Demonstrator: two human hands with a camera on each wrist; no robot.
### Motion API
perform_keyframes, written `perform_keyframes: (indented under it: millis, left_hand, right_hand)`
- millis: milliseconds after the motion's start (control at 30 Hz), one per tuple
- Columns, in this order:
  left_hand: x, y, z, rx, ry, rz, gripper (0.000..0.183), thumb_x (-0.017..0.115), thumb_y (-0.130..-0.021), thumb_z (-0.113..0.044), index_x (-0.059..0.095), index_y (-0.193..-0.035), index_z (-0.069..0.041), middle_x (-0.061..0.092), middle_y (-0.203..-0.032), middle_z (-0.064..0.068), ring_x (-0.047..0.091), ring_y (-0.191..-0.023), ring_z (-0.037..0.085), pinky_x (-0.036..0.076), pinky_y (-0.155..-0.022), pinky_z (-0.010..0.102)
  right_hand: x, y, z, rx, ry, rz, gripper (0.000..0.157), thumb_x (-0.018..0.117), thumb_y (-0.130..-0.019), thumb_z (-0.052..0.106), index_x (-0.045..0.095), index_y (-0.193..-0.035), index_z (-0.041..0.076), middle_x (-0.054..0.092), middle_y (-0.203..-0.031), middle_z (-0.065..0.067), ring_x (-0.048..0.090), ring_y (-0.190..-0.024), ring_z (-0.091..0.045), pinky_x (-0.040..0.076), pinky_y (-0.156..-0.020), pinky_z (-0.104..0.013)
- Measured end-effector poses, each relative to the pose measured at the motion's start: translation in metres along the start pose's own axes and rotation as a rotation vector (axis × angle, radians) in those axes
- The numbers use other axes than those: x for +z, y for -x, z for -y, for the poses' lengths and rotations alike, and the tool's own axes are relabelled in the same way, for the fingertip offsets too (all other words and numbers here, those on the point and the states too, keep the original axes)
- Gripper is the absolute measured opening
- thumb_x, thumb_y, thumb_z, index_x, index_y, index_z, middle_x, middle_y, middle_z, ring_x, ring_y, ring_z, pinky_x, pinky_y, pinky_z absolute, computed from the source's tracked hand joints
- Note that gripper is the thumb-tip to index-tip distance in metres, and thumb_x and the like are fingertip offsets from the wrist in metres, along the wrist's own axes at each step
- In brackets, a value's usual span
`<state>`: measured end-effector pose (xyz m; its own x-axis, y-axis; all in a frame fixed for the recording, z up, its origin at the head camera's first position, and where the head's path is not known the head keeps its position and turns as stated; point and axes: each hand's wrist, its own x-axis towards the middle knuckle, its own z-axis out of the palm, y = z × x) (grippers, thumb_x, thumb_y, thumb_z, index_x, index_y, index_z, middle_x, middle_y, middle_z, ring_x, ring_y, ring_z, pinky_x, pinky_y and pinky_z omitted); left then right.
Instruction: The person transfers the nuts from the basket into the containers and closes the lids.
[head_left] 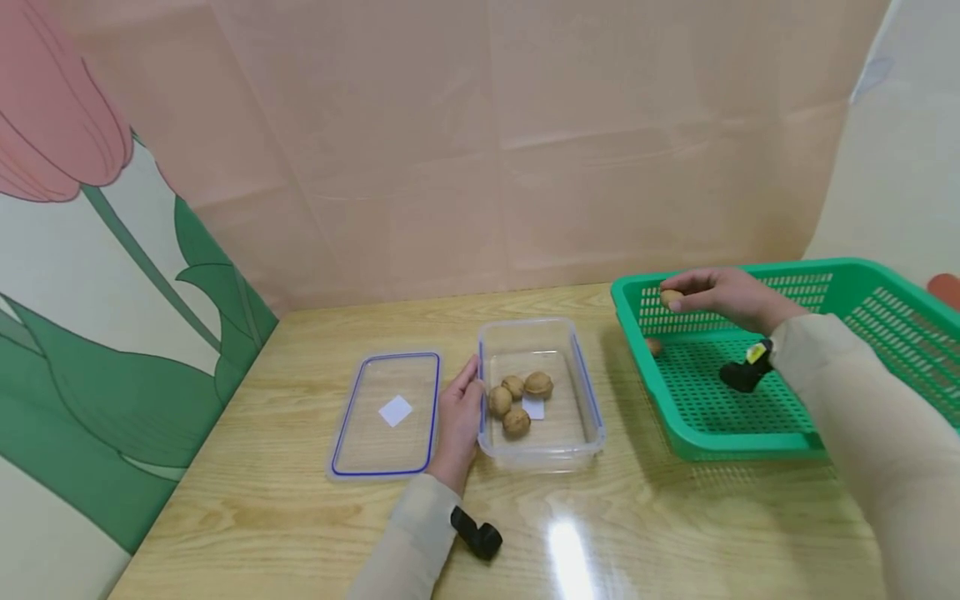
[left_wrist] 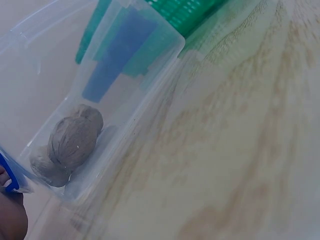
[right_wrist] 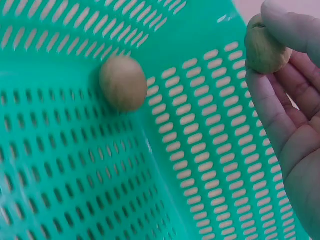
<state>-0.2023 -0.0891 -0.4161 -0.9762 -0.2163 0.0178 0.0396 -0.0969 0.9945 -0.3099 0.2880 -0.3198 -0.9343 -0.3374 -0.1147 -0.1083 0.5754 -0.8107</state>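
Note:
My right hand [head_left: 723, 296] pinches a walnut [right_wrist: 266, 46] between thumb and fingers, above the left side of a green plastic basket [head_left: 675, 433]. Another walnut [right_wrist: 123, 83] lies in that basket, by its wall. Against the left side of a clear plastic container [head_left: 573, 421] rests my left hand [head_left: 459, 414], its fingers fairly straight along the wall and its thumb at the rim. Several walnuts [head_left: 517, 422] sit together in the left part of the container, beside a white square [head_left: 533, 407]. The left wrist view shows them through the clear wall [left_wrist: 75, 142].
A clear lid [head_left: 382, 446] with a blue seal and a white square lies left of the container on the wooden table [head_left: 277, 517]. Pinkish paper [head_left: 405, 167] covers the wall behind. Black wrist cameras [head_left: 480, 537] are worn on both wrists.

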Motion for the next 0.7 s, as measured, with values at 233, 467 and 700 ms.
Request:
perform_keyframes:
  millis: [233,467,700]
  left_hand:
    - [0.0,0.002,-0.002,0.011,0.005,0.016,0.046,0.044,-0.089,-0.005,0.046,-0.134,-0.008,0.043,-0.142,0.003,0.035,-0.133,0.019,0.028,-0.111,0.031]
    - [0.0,0.0,0.001,0.012,0.008,0.017,0.046,0.044,-0.088,-0.006,0.047,-0.134,-0.009,0.042,-0.142,0.003,0.034,-0.134,0.019,0.028,-0.111,0.031]
    - [0.001,0.0,0.0,0.015,0.003,0.0,0.047,0.046,-0.086,-0.005,0.048,-0.133,-0.009,0.045,-0.14,0.0,0.036,-0.132,0.019,0.03,-0.11,0.03]
  right_hand:
    - [0.008,-0.001,0.014,-0.048,-0.041,-0.027,0.051,0.065,-0.085,0.026,0.051,-0.129,0.003,0.063,-0.107,0.015,0.056,-0.1,-0.002,0.041,-0.091,-0.025]
    - [0.016,-0.001,0.024,-0.124,-0.133,-0.041,0.043,0.063,-0.087,0.016,0.054,-0.126,0.003,0.065,-0.103,0.011,0.058,-0.098,-0.006,0.044,-0.083,-0.016]
    - [0.026,-0.004,0.036,-0.204,-0.259,-0.021,0.031,0.061,-0.088,0.008,0.062,-0.119,0.011,0.066,-0.101,0.013,0.059,-0.097,-0.007,0.047,-0.083,-0.018]
